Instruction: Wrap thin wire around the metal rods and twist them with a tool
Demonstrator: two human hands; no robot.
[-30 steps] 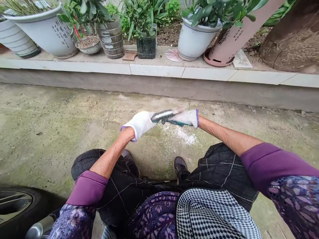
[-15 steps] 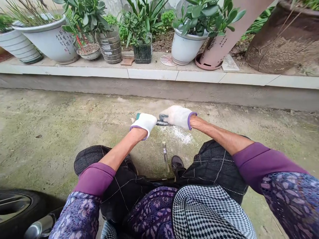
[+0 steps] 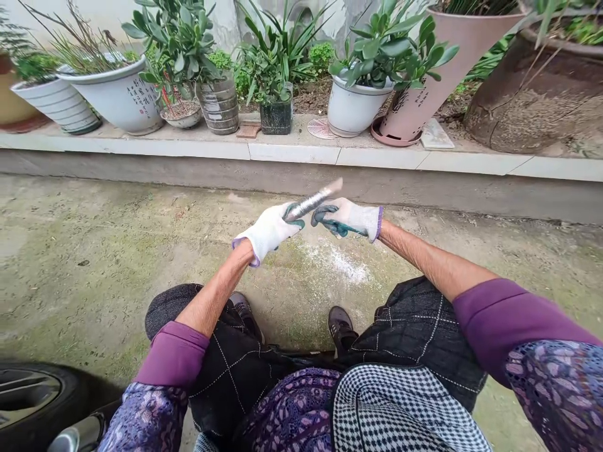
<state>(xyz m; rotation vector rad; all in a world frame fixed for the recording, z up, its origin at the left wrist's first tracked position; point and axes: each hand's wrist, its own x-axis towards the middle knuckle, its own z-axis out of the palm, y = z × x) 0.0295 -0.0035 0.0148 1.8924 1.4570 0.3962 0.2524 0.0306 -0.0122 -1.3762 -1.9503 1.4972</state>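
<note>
My left hand (image 3: 271, 231), in a white glove with a green palm and purple cuff, is closed round the lower end of a silvery rod (image 3: 311, 202). The rod slants up to the right, blurred, and ends in a pale brown tip. My right hand (image 3: 346, 218), gloved alike, is beside the rod's middle, just below it. Its fingers are curled in; what they hold, if anything, is hidden. Under the hands, white powder (image 3: 346, 263) is scattered on the concrete floor (image 3: 188, 251).
A low tiled ledge (image 3: 292, 153) crosses ahead, bearing several potted plants, among them a white pot (image 3: 353, 110) and a large brown pot (image 3: 518, 94). A car wheel (image 3: 32, 402) is at lower left. My knees and a checked cloth (image 3: 405, 408) fill the front.
The rod has swung up to a slant in my left hand, and both hands have moved slightly apart. A thin stick seen between my feet before is no longer there. The view has tilted up slightly.
</note>
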